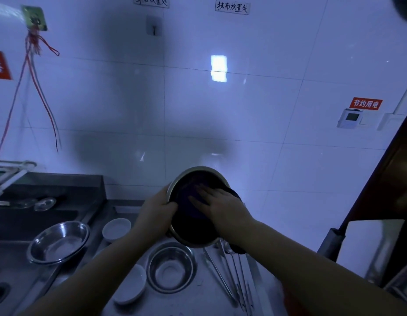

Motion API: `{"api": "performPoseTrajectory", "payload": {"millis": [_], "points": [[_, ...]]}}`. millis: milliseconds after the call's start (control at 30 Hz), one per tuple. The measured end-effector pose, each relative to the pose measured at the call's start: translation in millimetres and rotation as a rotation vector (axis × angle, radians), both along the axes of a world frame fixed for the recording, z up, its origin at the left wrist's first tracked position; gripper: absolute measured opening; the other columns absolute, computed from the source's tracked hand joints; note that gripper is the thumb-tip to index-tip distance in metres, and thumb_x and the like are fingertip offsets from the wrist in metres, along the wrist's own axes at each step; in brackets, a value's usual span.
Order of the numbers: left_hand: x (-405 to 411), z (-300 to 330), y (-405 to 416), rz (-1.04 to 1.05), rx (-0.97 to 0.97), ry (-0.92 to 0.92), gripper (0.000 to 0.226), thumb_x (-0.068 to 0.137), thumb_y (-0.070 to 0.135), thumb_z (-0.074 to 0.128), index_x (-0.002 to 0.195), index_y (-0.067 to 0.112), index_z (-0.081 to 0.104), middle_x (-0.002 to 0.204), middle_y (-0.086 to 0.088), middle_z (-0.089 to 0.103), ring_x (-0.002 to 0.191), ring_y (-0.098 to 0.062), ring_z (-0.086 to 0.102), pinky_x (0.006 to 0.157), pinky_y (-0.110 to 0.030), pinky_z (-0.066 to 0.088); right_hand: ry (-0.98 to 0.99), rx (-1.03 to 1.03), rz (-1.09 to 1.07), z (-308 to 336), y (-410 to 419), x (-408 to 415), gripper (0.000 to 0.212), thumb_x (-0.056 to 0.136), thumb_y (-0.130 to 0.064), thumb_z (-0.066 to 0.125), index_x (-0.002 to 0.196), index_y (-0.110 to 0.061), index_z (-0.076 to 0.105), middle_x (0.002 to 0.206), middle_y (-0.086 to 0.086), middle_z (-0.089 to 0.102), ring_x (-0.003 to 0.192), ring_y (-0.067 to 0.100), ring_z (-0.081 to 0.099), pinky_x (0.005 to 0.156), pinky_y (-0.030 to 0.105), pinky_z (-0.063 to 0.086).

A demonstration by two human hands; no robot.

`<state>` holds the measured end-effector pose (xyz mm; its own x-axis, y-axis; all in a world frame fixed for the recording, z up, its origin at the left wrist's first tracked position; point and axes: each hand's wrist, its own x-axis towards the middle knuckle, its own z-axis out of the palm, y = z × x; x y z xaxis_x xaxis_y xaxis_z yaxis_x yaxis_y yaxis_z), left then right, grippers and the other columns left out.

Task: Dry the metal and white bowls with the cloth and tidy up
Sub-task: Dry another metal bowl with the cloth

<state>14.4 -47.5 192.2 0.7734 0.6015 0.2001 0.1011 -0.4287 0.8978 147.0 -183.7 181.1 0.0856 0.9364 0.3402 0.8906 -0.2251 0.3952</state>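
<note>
I hold a metal bowl tilted up above the counter. My left hand grips its left rim. My right hand presses a dark cloth flat against the inside of the bowl with straight fingers. Below, a second metal bowl stands on the counter. A third metal bowl sits at the sink's edge to the left. Two white bowls lie on the counter: one behind my left forearm, one partly hidden under it.
Tongs and long metal utensils lie on the counter right of the bowls. A sink with a drain is at the left, a glass lid behind it. White tiled wall ahead; a dark door frame at the right.
</note>
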Motion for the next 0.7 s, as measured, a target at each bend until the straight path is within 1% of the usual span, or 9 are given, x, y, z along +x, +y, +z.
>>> {"api": "performPoseTrajectory", "payload": {"millis": [67, 167, 267, 333, 400, 467, 567, 633, 700], "points": [[1, -1, -1, -0.009, -0.015, -0.014, 0.064, 0.075, 0.001, 0.048, 0.077, 0.065, 0.055, 0.066, 0.016, 0.067, 0.049, -0.012, 0.062, 0.038, -0.029, 0.049, 0.127, 0.038, 0.04, -4, 6, -8, 0.067, 0.085, -0.022, 0.067, 0.144, -0.02, 0.036, 0.148, 0.018, 0.034, 0.135, 0.032, 0.036, 0.106, 0.041, 0.035], [2, -1, 0, -0.014, 0.025, -0.026, 0.061, 0.08, 0.006, 0.05, 0.082, 0.067, 0.053, 0.07, 0.019, 0.068, 0.057, -0.007, 0.064, 0.045, -0.025, 0.05, 0.326, 0.012, 0.058, -16, 12, -19, 0.066, 0.088, -0.019, 0.061, 0.146, -0.019, 0.03, 0.154, 0.017, 0.021, 0.141, 0.033, 0.023, 0.111, 0.045, 0.027], [2, -1, 8, -0.001, 0.06, -0.023, 0.053, 0.084, 0.01, 0.048, 0.085, 0.062, 0.053, 0.07, 0.011, 0.067, 0.062, -0.014, 0.063, 0.051, -0.032, 0.048, 0.42, -0.061, 0.106, -32, 9, -24, 0.063, 0.083, -0.009, 0.063, 0.141, -0.019, 0.041, 0.152, 0.015, 0.028, 0.138, 0.033, 0.031, 0.108, 0.048, 0.034], [3, -2, 14, 0.003, 0.076, -0.013, 0.049, 0.084, 0.008, 0.049, 0.089, 0.056, 0.056, 0.071, 0.013, 0.065, 0.061, -0.015, 0.06, 0.052, -0.03, 0.044, 0.326, -0.052, 0.204, -37, 2, -19, 0.067, 0.067, -0.003, 0.076, 0.13, -0.015, 0.056, 0.139, 0.018, 0.048, 0.123, 0.035, 0.051, 0.093, 0.05, 0.049], [4, -1, 18, -0.026, 0.08, 0.005, 0.043, 0.082, 0.005, 0.049, 0.097, 0.044, 0.061, 0.069, 0.011, 0.064, 0.059, -0.015, 0.058, 0.052, -0.031, 0.045, 0.179, -0.061, 0.261, -36, -8, -7, 0.069, 0.051, -0.004, 0.085, 0.117, -0.018, 0.067, 0.123, 0.014, 0.063, 0.108, 0.03, 0.063, 0.081, 0.043, 0.056], [5, 4, 20, -0.079, 0.104, 0.065, 0.04, 0.079, 0.003, 0.05, 0.097, 0.036, 0.063, 0.063, 0.01, 0.064, 0.052, -0.011, 0.056, 0.047, -0.028, 0.042, 0.044, -0.111, 0.282, -30, -17, 7, 0.062, 0.061, -0.009, 0.077, 0.12, -0.024, 0.064, 0.126, 0.008, 0.062, 0.115, 0.025, 0.059, 0.091, 0.041, 0.052], [9, 13, 27, -0.207, 0.149, 0.224, 0.026, 0.072, 0.009, 0.053, 0.088, 0.026, 0.064, 0.059, 0.006, 0.064, 0.045, -0.007, 0.056, 0.042, -0.023, 0.04, -0.129, -0.135, 0.338, -19, -24, 27, 0.052, 0.078, -0.015, 0.066, 0.128, -0.025, 0.057, 0.133, 0.007, 0.057, 0.125, 0.025, 0.051, 0.108, 0.043, 0.037], [11, 16, 33, -0.271, 0.106, 0.299, 0.023, 0.073, 0.008, 0.053, 0.09, 0.017, 0.065, 0.065, -0.009, 0.067, 0.048, -0.018, 0.059, 0.043, -0.026, 0.044, -0.216, -0.095, 0.365, -17, -21, 34, 0.045, 0.084, -0.017, 0.068, 0.127, -0.025, 0.058, 0.131, 0.007, 0.058, 0.126, 0.025, 0.05, 0.109, 0.041, 0.035], [11, 16, 39, -0.301, 0.059, 0.32, 0.023, 0.076, 0.006, 0.052, 0.092, 0.016, 0.066, 0.063, -0.012, 0.065, 0.044, -0.021, 0.055, 0.037, -0.024, 0.04, -0.219, -0.047, 0.388, -16, -19, 34, 0.039, 0.086, -0.017, 0.068, 0.123, -0.024, 0.061, 0.126, 0.007, 0.061, 0.124, 0.025, 0.052, 0.108, 0.042, 0.036]]}}
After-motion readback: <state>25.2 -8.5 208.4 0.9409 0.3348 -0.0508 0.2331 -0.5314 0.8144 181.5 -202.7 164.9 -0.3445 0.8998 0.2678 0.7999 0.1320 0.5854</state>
